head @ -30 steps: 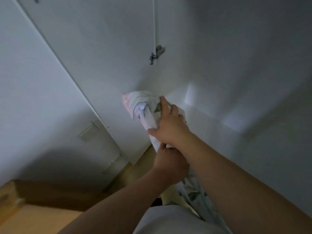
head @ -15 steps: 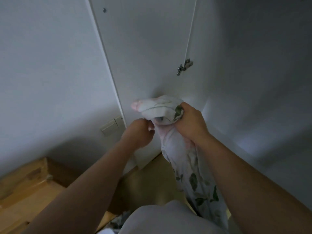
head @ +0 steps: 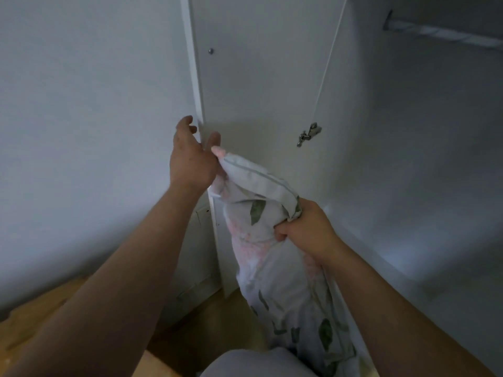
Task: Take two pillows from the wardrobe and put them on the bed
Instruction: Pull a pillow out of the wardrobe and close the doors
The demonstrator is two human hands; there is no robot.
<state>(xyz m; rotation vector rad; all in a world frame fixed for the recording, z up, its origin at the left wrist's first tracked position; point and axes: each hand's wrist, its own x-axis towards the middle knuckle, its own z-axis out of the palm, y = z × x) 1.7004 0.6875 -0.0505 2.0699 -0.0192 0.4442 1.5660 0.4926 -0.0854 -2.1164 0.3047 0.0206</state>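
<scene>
A white pillow (head: 261, 240) with green leaves and pink blotches hangs down in front of me, its lower end near my lap. My right hand (head: 304, 229) grips it by a bunched upper corner. My left hand (head: 190, 156) is raised with fingers spread, right at the front edge of the open white wardrobe door (head: 258, 77); the pillow's top corner brushes against its thumb side. The wardrobe interior (head: 422, 159) opens to the right and looks bare. No bed is in view.
A metal hinge (head: 309, 134) sits on the door's inner side. A hanging rail (head: 441, 34) crosses the upper right of the wardrobe. A pale wall (head: 81, 104) fills the left. Wooden floor (head: 217, 317) lies below, with a wooden edge (head: 27, 322) at the lower left.
My left hand has let go of the pillow and risen to the door's edge, fingers opening. My right hand has dropped lower and to the right with the pillow. The view has tilted upward.
</scene>
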